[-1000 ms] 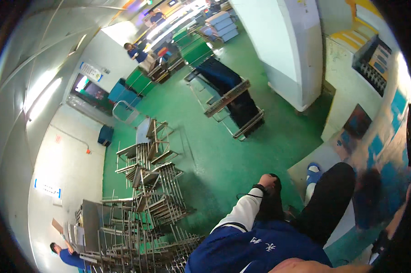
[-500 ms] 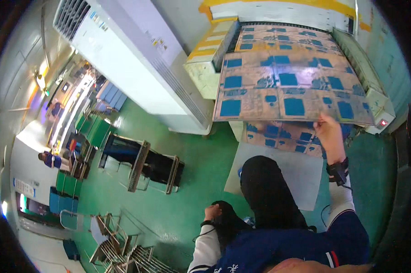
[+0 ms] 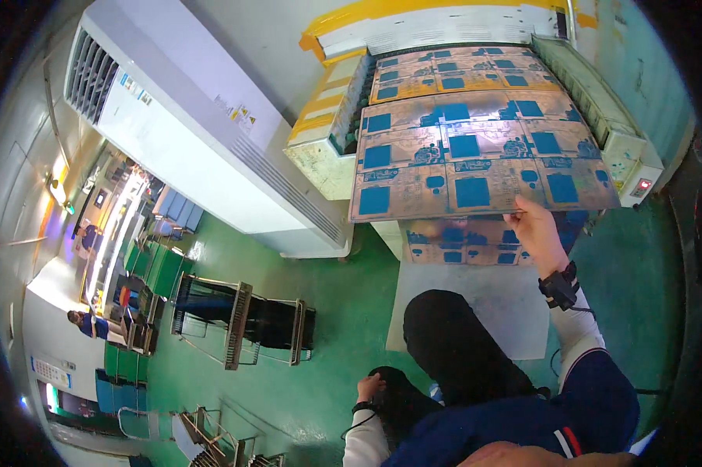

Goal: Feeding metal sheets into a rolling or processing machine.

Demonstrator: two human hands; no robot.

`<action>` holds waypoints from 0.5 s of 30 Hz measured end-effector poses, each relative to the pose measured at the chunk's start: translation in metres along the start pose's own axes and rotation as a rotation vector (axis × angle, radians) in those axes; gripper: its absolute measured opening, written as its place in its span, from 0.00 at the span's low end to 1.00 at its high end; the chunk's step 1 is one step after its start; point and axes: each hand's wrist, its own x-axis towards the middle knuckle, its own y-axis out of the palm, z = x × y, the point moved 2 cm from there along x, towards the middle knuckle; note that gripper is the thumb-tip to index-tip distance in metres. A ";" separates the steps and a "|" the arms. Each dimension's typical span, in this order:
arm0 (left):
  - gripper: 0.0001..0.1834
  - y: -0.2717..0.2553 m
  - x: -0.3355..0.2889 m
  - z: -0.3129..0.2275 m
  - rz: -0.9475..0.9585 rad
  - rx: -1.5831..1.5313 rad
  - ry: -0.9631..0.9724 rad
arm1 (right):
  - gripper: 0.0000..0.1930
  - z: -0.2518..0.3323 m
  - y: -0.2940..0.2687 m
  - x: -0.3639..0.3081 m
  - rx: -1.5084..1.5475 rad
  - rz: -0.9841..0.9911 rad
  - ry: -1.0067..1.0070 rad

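A wide copper-coloured circuit board panel (image 3: 492, 175) with blue patches lies tilted across the front of a conveyor machine. My right hand (image 3: 536, 229) pinches its near edge, right of the middle, with the thumb on top and the other fingers partly hidden below. Farther in, a similar circuit board (image 3: 452, 70) lies flat between the side housings. Under the held panel, more blue-patterned copper panels (image 3: 463, 251) show, partly covered by it. My left hand (image 3: 371, 387) rests by my dark-trousered thigh, fingers curled, with nothing visible in them.
A pale side housing (image 3: 323, 167) with yellow tape flanks the conveyor; another housing (image 3: 627, 159) with a red-lit switch stands right. A tall white air conditioner (image 3: 211, 132) is at left. Metal racks (image 3: 238, 327) stand on the green floor. A person (image 3: 94, 325) stands far left.
My view has shifted, so the machine appears farther left. The held panel's near edge sits slightly closer to me relative to the right housing. My right hand keeps its pinch; my left stays by the thigh.
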 end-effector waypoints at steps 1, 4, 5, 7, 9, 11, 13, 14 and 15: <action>0.13 -0.006 0.003 0.007 0.019 -0.005 -0.016 | 0.07 -0.003 0.001 0.003 0.014 0.020 0.008; 0.14 -0.013 0.012 0.012 0.066 -0.019 -0.033 | 0.07 -0.001 0.009 0.004 0.009 0.006 0.008; 0.14 -0.014 0.012 0.014 0.065 -0.028 -0.017 | 0.07 -0.001 0.013 0.004 0.000 -0.009 0.006; 0.13 -0.012 0.012 0.013 0.054 -0.039 -0.009 | 0.08 0.002 0.017 0.002 0.015 -0.022 -0.003; 0.13 -0.010 0.009 0.012 0.025 -0.049 -0.031 | 0.08 0.002 0.023 0.001 0.024 -0.022 -0.006; 0.13 -0.001 0.001 0.007 0.077 -0.112 -0.028 | 0.08 0.007 0.024 -0.002 0.016 -0.023 -0.018; 0.13 -0.011 0.003 0.011 0.086 -0.152 -0.051 | 0.08 0.004 0.032 -0.001 0.036 -0.027 -0.007; 0.14 -0.015 0.006 0.012 0.088 -0.153 -0.082 | 0.08 0.003 0.034 0.000 0.046 -0.030 -0.001; 0.14 -0.015 0.008 0.013 0.095 -0.153 -0.112 | 0.08 0.003 0.032 0.001 0.051 -0.026 -0.002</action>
